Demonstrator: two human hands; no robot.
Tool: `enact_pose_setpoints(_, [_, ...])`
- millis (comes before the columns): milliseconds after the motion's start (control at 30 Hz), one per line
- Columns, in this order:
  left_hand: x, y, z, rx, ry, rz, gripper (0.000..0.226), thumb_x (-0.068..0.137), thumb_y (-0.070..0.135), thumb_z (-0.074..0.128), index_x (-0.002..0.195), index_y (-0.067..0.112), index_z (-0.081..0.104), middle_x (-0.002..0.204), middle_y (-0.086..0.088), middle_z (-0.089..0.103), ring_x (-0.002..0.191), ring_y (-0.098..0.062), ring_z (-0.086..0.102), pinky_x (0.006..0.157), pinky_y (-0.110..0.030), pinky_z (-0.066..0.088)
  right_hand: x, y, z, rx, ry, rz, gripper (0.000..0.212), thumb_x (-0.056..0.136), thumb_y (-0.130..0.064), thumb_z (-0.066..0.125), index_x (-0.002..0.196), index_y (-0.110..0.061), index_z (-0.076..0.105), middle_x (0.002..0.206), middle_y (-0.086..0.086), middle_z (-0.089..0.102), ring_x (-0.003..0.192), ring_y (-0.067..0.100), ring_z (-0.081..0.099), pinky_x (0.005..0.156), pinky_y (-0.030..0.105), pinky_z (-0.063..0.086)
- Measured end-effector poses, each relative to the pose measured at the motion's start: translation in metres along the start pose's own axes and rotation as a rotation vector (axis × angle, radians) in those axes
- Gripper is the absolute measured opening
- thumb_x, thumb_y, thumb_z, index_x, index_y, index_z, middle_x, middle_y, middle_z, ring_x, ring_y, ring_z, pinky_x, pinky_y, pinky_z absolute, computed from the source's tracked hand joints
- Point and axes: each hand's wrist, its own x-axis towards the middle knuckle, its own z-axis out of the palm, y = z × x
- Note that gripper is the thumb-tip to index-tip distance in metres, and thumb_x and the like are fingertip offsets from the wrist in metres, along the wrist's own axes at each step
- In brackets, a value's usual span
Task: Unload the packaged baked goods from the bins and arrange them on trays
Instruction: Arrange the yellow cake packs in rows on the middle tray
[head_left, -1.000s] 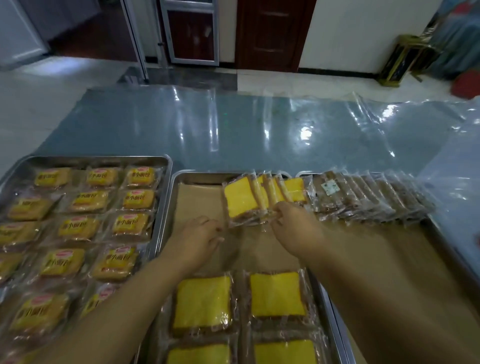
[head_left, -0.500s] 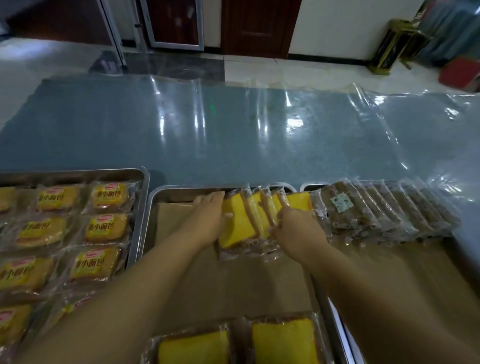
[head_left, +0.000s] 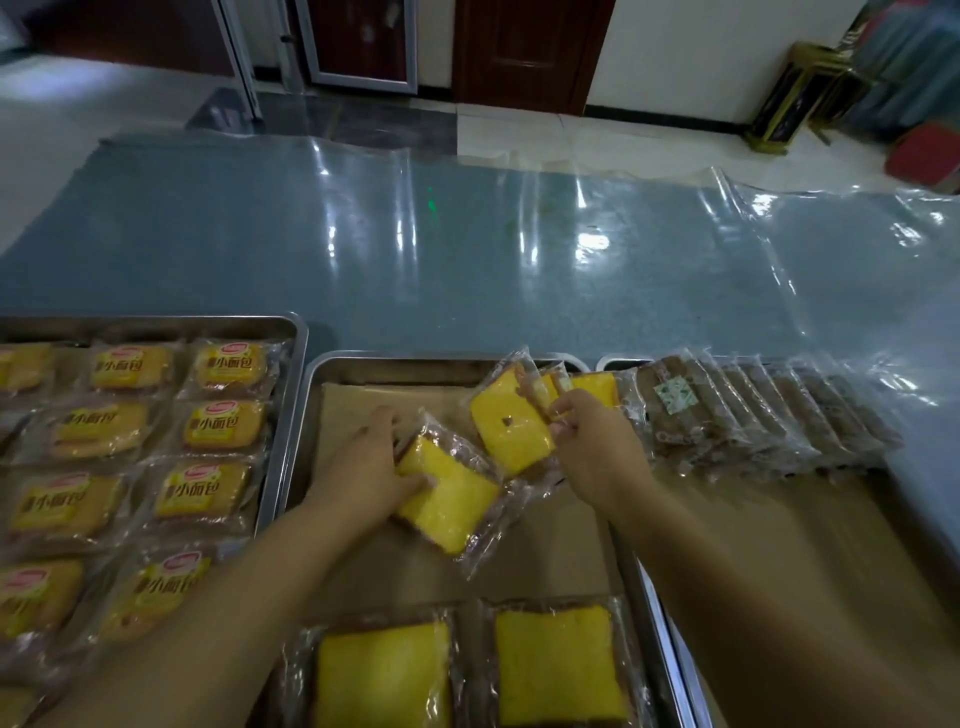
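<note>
Over the paper-lined middle tray, the left hand grips a wrapped yellow cake slice; the right hand pinches the leaning row of slices, its fingertips buried among wrappers.

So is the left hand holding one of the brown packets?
No, the left hand grips a yellow cake packet over the middle tray.
</note>
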Motion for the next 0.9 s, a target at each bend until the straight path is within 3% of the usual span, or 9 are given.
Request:
enact_pose_setpoints(67, [-0.017,-0.008,-0.001,0.041,0.011,-0.003,0.079,0.07,0.041,0.077,0.135,0.022,0.036,0.131,-0.006,0.05,0.114,-0.026,0.052,0.092,-0.036,0.044,-0.003,-0.002,-0.002,0.019,0.018,-0.013,0.021,0.093,-0.022,0.048,0.112,-0.027,0.054,0.084,-0.009,0.053,0.077,0.013,0.055,0.068,0.033,0.049])
enact_pose_setpoints(333, [-0.069,-0.029,-0.002,0.277,0.044,-0.041,0.072,0.074,0.048,0.071,0.131,0.019,0.037,0.131,-0.004,0.046,0.115,-0.023,0.05,0.09,-0.033,0.044,-0.005,-0.029,0.0,0.093,0.049,-0.148,0.022,0.096,-0.014,0.045,0.108,-0.026,0.06,0.095,0.0,0.062,0.073,0.008,0.053,0.061,0.028,0.047])
enact_pose_setpoints(433, [-0.077,-0.034,-0.005,0.436,0.139,0.005,0.068,0.076,0.056,0.064,0.128,0.018,0.041,0.125,-0.005,0.044,0.115,-0.022,0.041,0.093,-0.03,0.038,0.001,-0.048,0.007,0.098,-0.047,-0.226,0.026,0.096,-0.013,0.045,0.115,-0.023,0.061,0.109,0.0,0.063,0.089,0.012,0.055,0.068,0.025,0.045])
enact_pose_setpoints(500, [-0.077,-0.034,-0.008,0.495,0.224,0.058,0.063,0.078,0.058,0.06,0.124,0.018,0.045,0.121,-0.004,0.041,0.111,-0.022,0.036,0.093,-0.03,0.035,0.004,-0.057,0.012,0.113,-0.128,-0.244,0.035,0.096,-0.011,0.044,0.128,-0.021,0.055,0.125,0.001,0.058,0.105,0.012,0.052,0.082,0.022,0.045])
enact_pose_setpoints(600, [-0.071,-0.027,-0.012,0.497,0.313,0.143,0.056,0.081,0.058,0.056,0.12,0.019,0.049,0.118,-0.003,0.042,0.109,-0.022,0.034,0.094,-0.031,0.035,0.009,-0.06,0.016,0.056,-0.098,-0.25,0.046,0.094,-0.01,0.046,0.139,-0.019,0.043,0.139,0.004,0.049,0.125,0.021,0.046,0.104,0.034,0.039])
enact_pose_setpoints(700, [-0.058,-0.021,-0.009,0.463,0.289,0.226,0.054,0.085,0.055,0.053,0.127,0.022,0.047,0.13,-0.001,0.042,0.117,-0.023,0.031,0.099,-0.033,0.031,0.001,-0.049,0.019,0.024,-0.059,-0.242,0.04,0.094,-0.019,0.051,0.134,-0.019,0.048,0.137,0.003,0.05,0.122,0.02,0.047,0.099,0.031,0.038])
enact_pose_setpoints(800, [-0.043,-0.016,0.004,0.431,0.181,0.275,0.063,0.088,0.053,0.049,0.141,0.021,0.034,0.151,-0.003,0.026,0.136,-0.026,0.018,0.111,-0.038,0.022,-0.011,-0.028,0.02,-0.028,-0.045,-0.22,0.035,0.093,-0.027,0.054,0.127,-0.02,0.054,0.131,0.002,0.053,0.114,0.02,0.052,0.09,0.029,0.041])
enact_pose_setpoints(900, [-0.03,-0.018,0.02,0.464,0.032,0.229,0.072,0.091,0.056,0.037,0.149,0.025,0.009,0.158,0.002,-0.006,0.144,-0.024,-0.01,0.117,-0.045,0.009,-0.018,-0.007,0.015,-0.123,0.016,-0.203,0.036,0.091,-0.023,0.058,0.126,-0.018,0.054,0.129,0.004,0.053,0.117,0.023,0.045,0.095,0.035,0.041])
